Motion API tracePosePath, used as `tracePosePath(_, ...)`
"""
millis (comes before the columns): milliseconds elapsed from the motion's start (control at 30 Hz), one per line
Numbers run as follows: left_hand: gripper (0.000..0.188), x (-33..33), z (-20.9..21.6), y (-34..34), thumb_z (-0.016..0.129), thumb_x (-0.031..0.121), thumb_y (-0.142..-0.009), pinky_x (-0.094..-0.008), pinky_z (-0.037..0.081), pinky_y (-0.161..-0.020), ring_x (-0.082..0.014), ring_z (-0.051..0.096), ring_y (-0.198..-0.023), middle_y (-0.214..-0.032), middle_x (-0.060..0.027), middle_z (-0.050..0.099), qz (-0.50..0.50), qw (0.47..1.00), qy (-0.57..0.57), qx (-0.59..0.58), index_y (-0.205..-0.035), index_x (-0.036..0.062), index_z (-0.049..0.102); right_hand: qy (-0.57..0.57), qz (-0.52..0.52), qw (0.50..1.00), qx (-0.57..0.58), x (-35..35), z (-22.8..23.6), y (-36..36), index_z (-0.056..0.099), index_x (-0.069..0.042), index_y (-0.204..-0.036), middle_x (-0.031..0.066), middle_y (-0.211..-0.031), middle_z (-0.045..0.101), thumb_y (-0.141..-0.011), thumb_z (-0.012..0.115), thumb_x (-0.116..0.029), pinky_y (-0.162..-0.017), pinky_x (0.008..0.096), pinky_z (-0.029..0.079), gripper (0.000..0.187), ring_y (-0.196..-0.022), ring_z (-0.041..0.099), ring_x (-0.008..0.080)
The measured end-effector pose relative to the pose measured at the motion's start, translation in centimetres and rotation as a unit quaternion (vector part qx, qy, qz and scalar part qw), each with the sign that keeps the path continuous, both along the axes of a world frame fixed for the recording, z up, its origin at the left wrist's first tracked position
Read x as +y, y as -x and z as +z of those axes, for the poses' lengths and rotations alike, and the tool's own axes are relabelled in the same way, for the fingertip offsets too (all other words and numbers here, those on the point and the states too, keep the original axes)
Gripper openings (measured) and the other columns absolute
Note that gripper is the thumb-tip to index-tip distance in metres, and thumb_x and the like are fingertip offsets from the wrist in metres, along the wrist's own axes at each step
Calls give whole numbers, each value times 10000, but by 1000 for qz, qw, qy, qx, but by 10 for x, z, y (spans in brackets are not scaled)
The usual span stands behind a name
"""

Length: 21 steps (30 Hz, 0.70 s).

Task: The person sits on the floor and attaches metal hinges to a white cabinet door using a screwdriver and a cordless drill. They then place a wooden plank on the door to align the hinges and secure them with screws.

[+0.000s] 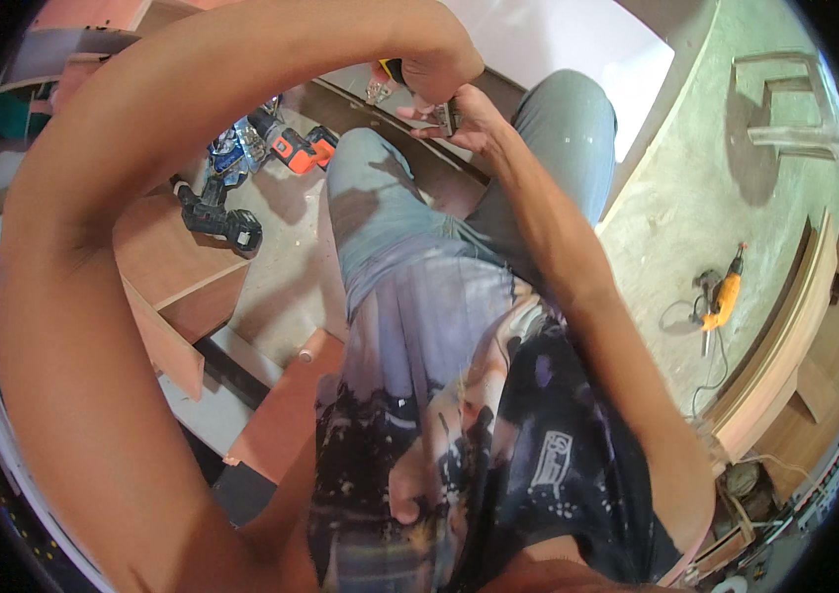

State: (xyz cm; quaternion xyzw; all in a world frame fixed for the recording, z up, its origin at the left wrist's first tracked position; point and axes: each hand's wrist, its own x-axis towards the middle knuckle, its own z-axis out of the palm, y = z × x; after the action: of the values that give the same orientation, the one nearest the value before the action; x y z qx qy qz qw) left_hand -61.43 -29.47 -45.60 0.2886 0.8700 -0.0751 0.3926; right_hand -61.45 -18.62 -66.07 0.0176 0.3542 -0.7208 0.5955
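Observation:
My left arm arches over the top of the view, and my left hand [431, 77] is bent down at the wrist, its fingers mostly hidden. A yellow-and-black tool [393, 70] sticks out at that hand, which seems closed around it; its kind is unclear. Close below, my right hand [469, 121] holds a small metal fitting [447, 120] between its fingers, some of them stretched to the left. Both hands almost touch, in front of my bent knees, near a dark wooden edge [335, 104] and a large white panel [577, 64].
Left of my legs lie an orange-and-black cordless drill [296, 150], a black cordless power tool [220, 219], blue shiny packaging [233, 150] and a wooden box [167, 252]. At right are an orange corded drill [726, 295], a stool [793, 133] and curved wooden boards [785, 341].

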Motion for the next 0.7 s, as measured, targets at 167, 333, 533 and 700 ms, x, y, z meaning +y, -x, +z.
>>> tracePosePath(167,270,-3,75,-11,583,185,-786,-341,498,-426,-201,601,-526,-711,-108,623,272,960,-43,-42,-957,9,696,208,-126,967,-74,14,20,37,579,-98,-800,115,-910,655,-999,373,-542,-950,629,464,528,-1050,619,355)
tracePosePath(333,319,-35,53,-16,561,184,-833,-299,484,-426,-151,575,-533,-734,-51,600,448,875,-93,-156,-1097,18,633,190,-136,972,-34,13,36,36,577,-96,-778,120,-940,665,-1012,354,-521,-970,598,454,534,-1174,579,372)
tracePosePath(533,292,-48,54,-38,608,248,-909,-279,502,-468,-157,597,-560,-860,-107,652,645,671,-268,-248,-1019,-21,588,192,-188,963,17,9,25,42,574,-109,-778,102,-914,664,-1018,343,-518,-947,521,458,527,-1172,586,345)
tracePosePath(700,225,-48,42,-36,612,203,-881,-255,442,-390,-112,589,-555,-773,-59,637,629,719,-225,-194,-989,9,644,175,-199,964,-8,7,22,39,572,-101,-763,101,-852,656,-998,391,-542,-932,517,465,531,-1136,605,356)
